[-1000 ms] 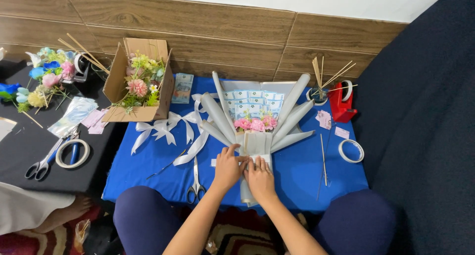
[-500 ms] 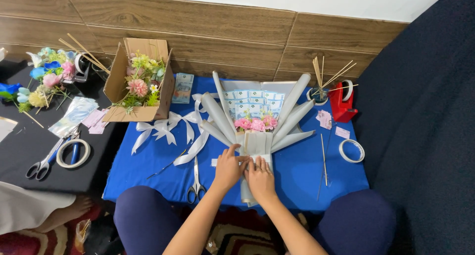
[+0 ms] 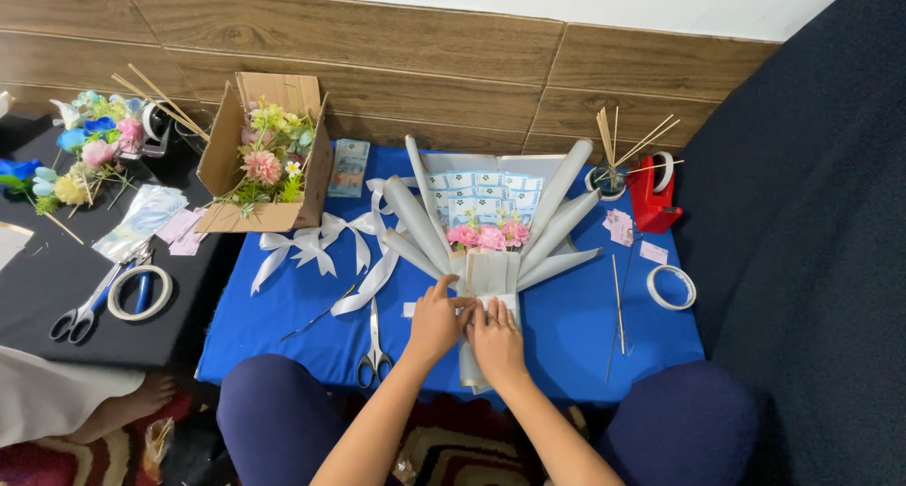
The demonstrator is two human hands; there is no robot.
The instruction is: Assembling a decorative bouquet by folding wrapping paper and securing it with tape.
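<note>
A bouquet [image 3: 491, 222] of folded banknotes and pink flowers, wrapped in fanned grey paper, lies on the blue cloth [image 3: 283, 307]. My left hand [image 3: 437, 322] and my right hand [image 3: 496, 340] press side by side on the narrow grey stem of the wrap [image 3: 491, 276], fingers over a white strip across it. Small scissors [image 3: 376, 344] lie just left of my left hand. White ribbon bows [image 3: 321, 245] trail beside them.
A cardboard box [image 3: 247, 165] of artificial flowers stands at the back left. A red tape dispenser [image 3: 653, 195], wooden sticks [image 3: 618, 142] and a tape ring [image 3: 672, 287] sit on the right. Larger scissors [image 3: 90, 302], another tape ring [image 3: 140, 292] and loose flowers [image 3: 90, 151] lie on the black surface.
</note>
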